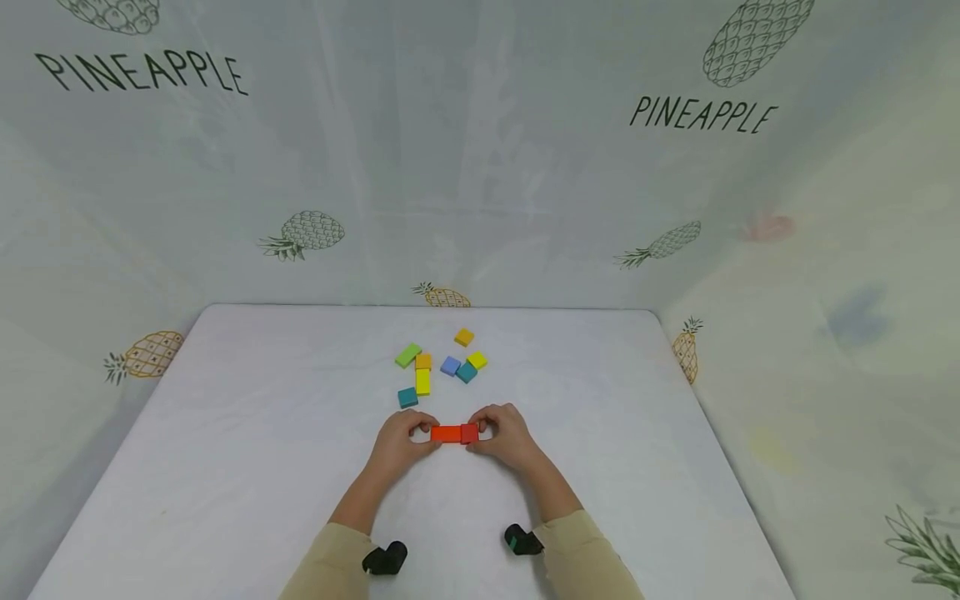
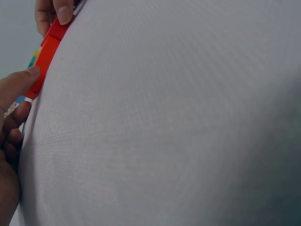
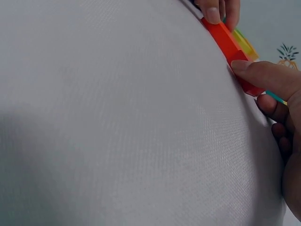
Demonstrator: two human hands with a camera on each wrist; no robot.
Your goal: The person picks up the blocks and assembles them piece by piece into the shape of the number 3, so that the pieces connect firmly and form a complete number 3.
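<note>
Near the middle of the table, an orange-red oblong block [image 1: 446, 434] lies end to end with a shorter red block [image 1: 469, 433]. My left hand [image 1: 401, 442] pinches the left end of the orange-red block between thumb and fingers; its thumb shows on the block's near side in the left wrist view. From the other side my right hand [image 1: 510, 437] pinches the red block, with the thumb on the near face in the right wrist view. The two blocks appear to touch, and both rest on or close to the white cloth.
Beyond the hands lie loose blocks on the white-covered table [image 1: 225, 433]: a green one [image 1: 408, 355], a yellow one [image 1: 423, 382], a teal one [image 1: 407, 397], a blue one [image 1: 451, 366] and several others. A pineapple-print curtain [image 1: 480, 167] hangs behind the table's far edge.
</note>
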